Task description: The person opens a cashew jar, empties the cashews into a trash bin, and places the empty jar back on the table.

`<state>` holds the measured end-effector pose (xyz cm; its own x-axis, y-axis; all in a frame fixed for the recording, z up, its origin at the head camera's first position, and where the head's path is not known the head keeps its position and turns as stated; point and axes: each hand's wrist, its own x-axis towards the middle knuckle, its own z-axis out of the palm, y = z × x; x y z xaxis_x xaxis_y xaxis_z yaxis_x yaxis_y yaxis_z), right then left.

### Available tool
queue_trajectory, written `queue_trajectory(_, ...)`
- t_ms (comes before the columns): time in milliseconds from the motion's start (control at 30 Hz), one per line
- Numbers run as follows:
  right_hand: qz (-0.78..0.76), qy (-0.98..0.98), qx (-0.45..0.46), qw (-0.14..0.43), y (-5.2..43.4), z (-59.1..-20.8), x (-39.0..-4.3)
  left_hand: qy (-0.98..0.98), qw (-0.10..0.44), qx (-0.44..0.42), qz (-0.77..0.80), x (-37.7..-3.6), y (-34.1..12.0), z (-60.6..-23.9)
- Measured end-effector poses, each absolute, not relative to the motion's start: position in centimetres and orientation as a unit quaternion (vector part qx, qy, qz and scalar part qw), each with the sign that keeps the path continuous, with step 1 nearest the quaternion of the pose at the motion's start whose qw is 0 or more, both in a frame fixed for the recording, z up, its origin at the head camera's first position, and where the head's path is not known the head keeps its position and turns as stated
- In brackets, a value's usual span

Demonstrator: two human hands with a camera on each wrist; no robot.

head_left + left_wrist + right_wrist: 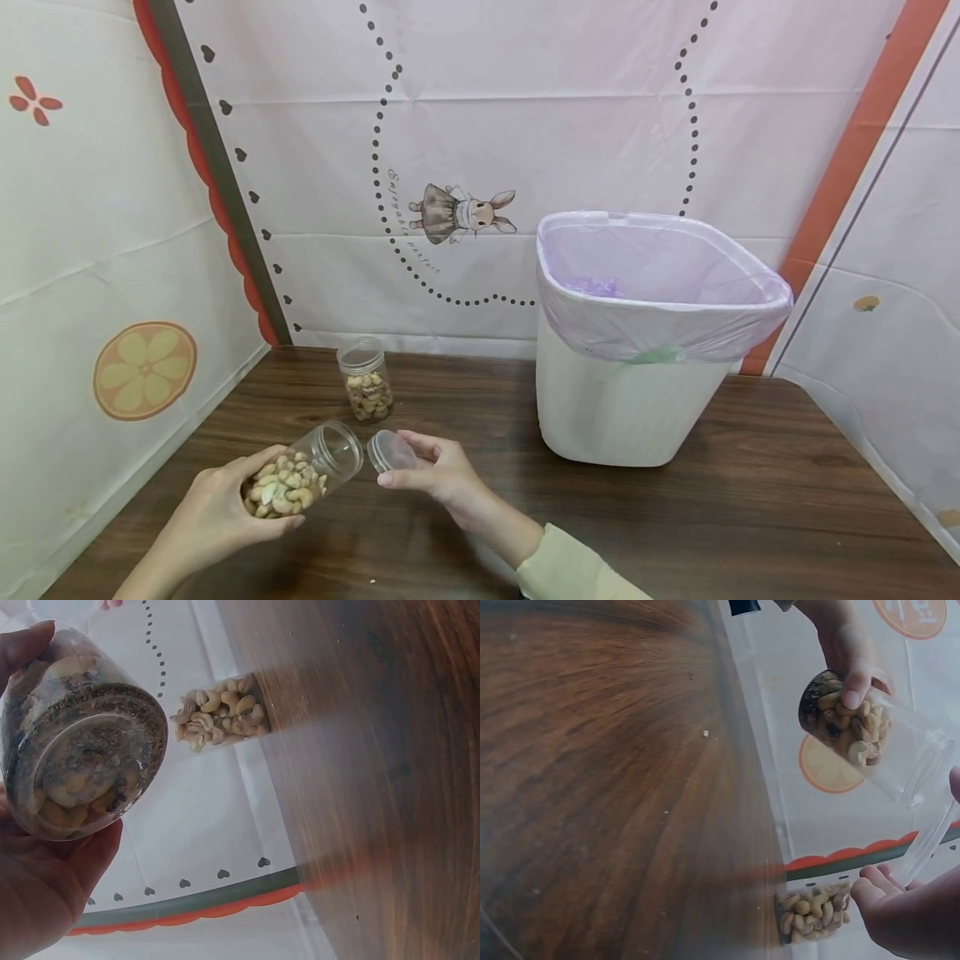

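Note:
My left hand [217, 508] grips a clear plastic jar [337, 450] round its lower part, tilted with its uncovered mouth up and to the right. Cashews [288, 487] fill roughly its lower half, and dark crumbs line the base in the left wrist view. Just right of the mouth, my right hand [442, 475] pinches a clear screw lid [392, 452] between thumb and fingers. The lid is apart from the jar, its edge close to the rim. Behind them a second clear jar [365, 383] of cashews stands upright on the table.
A white bin [622, 408] with a purple liner bag [675, 325] stands on the right of the dark wooden table [465, 392]. Some crumpled purple plastic [592, 287] lies inside it. Printed cloth walls enclose the back and sides. Small crumbs [705, 733] dot the tabletop.

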<state>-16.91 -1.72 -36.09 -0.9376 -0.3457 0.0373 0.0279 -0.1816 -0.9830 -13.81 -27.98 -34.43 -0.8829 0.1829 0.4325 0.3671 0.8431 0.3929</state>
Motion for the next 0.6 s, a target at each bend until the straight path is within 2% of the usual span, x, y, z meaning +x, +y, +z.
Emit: queue_trajectory(600, -0.728, 0.659, -0.128, 0.138, -2.1, -37.9, -16.3, -0.936, 0.210, -0.154, -0.237, -13.9, -28.1, -34.2)
